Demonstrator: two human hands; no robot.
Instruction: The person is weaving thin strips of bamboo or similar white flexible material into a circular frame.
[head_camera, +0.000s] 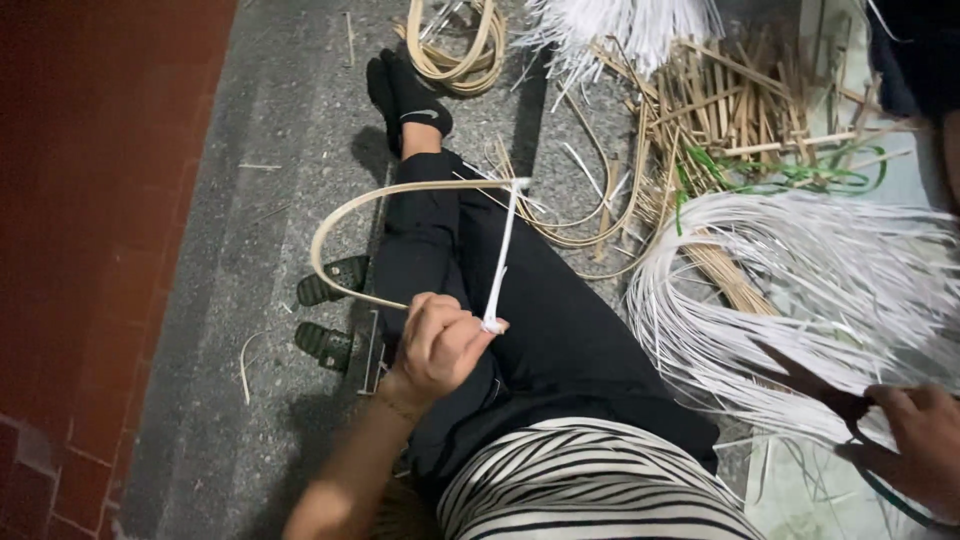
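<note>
Grey speckled floor (250, 300), red wall at left, littered with cane offcuts (740, 100). The left hand (440, 345) has fingers closed on the bent cane strip (345, 210) and a white strand (503, 250) over the lap, the strip's loop bulging leftward, its long axis across the legs. The right hand (915, 440) pinches the white strand bundle (800, 290); a slackened grip would probably let the bowed strip spring open.

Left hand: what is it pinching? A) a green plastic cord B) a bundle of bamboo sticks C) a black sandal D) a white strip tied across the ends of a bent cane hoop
D: the left hand pinches the white strip, which runs up to the bent cane hoop.
</note>
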